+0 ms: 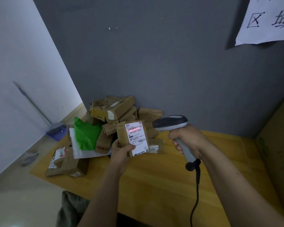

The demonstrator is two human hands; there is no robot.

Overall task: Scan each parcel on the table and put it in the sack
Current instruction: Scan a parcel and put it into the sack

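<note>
your left hand (120, 153) pinches the parcel (121, 134) upright, its label (137, 138) facing the scanner (170, 122) your right hand (186, 140) grips just beside it.

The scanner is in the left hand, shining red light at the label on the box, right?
No. The head view shows the scanner in the right hand, shining red light at the label on the box, which the left hand holds.
</note>
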